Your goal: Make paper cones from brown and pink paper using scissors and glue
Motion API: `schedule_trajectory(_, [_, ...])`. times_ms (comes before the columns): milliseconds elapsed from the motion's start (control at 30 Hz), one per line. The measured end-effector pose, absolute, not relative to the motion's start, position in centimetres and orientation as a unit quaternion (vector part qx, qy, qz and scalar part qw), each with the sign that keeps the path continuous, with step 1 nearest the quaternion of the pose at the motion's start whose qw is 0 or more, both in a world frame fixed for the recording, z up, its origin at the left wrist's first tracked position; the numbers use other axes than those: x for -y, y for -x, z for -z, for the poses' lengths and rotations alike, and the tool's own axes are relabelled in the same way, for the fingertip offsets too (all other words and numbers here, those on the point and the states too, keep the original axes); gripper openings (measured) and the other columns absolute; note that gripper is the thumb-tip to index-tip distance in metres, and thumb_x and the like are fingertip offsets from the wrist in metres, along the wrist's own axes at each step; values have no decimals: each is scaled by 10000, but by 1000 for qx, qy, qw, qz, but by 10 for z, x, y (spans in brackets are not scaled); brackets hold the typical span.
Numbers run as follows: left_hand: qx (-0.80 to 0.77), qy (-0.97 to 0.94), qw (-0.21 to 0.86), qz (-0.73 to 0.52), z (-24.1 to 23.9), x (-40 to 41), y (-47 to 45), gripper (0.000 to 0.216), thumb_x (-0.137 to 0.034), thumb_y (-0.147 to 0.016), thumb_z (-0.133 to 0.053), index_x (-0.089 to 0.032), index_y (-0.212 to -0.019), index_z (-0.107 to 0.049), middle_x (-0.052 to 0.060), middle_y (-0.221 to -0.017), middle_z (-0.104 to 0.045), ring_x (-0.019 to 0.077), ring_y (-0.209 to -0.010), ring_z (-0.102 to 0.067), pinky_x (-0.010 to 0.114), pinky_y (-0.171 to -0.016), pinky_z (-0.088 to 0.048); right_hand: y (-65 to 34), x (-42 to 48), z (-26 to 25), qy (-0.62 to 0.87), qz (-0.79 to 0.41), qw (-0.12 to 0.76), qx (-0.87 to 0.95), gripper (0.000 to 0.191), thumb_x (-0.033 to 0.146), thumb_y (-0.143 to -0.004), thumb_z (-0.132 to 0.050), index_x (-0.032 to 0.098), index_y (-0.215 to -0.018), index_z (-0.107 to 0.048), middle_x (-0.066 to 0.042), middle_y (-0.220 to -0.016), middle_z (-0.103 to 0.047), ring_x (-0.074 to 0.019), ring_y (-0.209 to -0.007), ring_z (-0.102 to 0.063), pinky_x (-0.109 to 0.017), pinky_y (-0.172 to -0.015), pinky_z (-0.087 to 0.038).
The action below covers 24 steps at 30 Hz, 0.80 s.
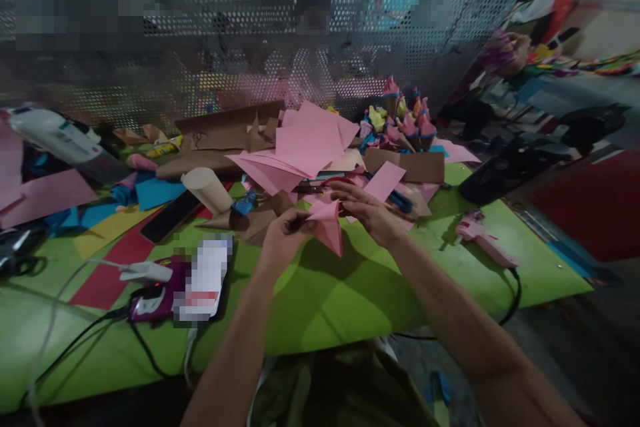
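Note:
Both my hands hold a folded piece of pink paper [330, 227] above the green table [320, 300]. My left hand [285, 233] pinches its left side, fingers closed on it. My right hand [367, 210] grips the upper right edge, fingers curled over the paper. The paper comes to a point hanging downward, like a cone.
A pile of pink sheets [305, 147] and brown card [220, 127] lies behind my hands. Finished coloured paper cones [400, 117] stand at the back right. A pink glue gun [480, 237] lies to the right, a beige paper cone [210, 190] and a black phone [170, 217] to the left.

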<state>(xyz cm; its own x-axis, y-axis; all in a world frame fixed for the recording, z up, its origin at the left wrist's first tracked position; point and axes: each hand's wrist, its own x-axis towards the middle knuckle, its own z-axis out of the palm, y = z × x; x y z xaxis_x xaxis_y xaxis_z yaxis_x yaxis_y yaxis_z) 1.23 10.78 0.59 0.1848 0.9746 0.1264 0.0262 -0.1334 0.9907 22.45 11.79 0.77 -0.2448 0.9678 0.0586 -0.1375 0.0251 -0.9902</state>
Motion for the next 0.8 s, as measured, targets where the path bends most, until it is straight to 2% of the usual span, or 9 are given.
schedule_trajectory(67, [-429,-568,514,-478,-6,-108,-13,231,-381,-716,-777,-188,-834,-731,22,-825,-722,171,-794,-638,291,-770,-515,-225,-118,-7,378,-545,472,581,424,245,-756,-706,369,-1161,-732,-5,-1376,-613,-259,-1316,-510,-415,-1054,-425])
schedule_trajectory(167, [-423,-559,538,-468,-6,-107,-15,267,-413,-699,-793,-189,-828,-728,29,-825,-723,172,-785,-633,291,-753,-514,-224,-118,-5,352,-477,476,650,372,210,-724,-760,352,-1067,-770,-10,-1488,-526,-297,-1431,-392,-488,-1159,-314])
schedule_trajectory(300, [-412,-555,556,-463,-10,-104,-17,278,-422,-683,-814,-189,-788,-706,9,-766,-688,149,-732,-603,269,-713,-496,-219,-119,-2,330,-429,504,673,111,291,-775,-791,325,-881,-788,-29,-1435,-568,-303,-1411,-417,-513,-1151,-319])
schedule_trajectory(367, [-410,-557,558,-459,-12,-103,-17,286,-426,-678,-821,-184,-743,-684,-5,-716,-655,136,-697,-579,258,-689,-482,-217,-120,-1,339,-424,501,674,47,333,-800,-783,318,-844,-786,-39,-1389,-599,-293,-1397,-432,-510,-1151,-324])
schedule_trajectory(533, [-414,-548,554,-471,-14,-103,-18,320,-437,-651,-837,-178,-680,-651,-24,-649,-606,112,-638,-531,231,-632,-444,-217,-119,0,350,-421,505,668,70,372,-777,-806,313,-788,-769,-17,-1411,-580,-287,-1399,-438,-498,-1144,-349])
schedule_trajectory(800, [-423,-538,556,-472,-10,-104,-17,370,-500,-625,-852,-181,-683,-675,-14,-655,-626,114,-629,-532,232,-614,-447,-220,-120,-1,350,-400,493,689,90,374,-778,-810,292,-774,-772,-29,-1452,-561,-309,-1402,-441,-529,-1140,-348])
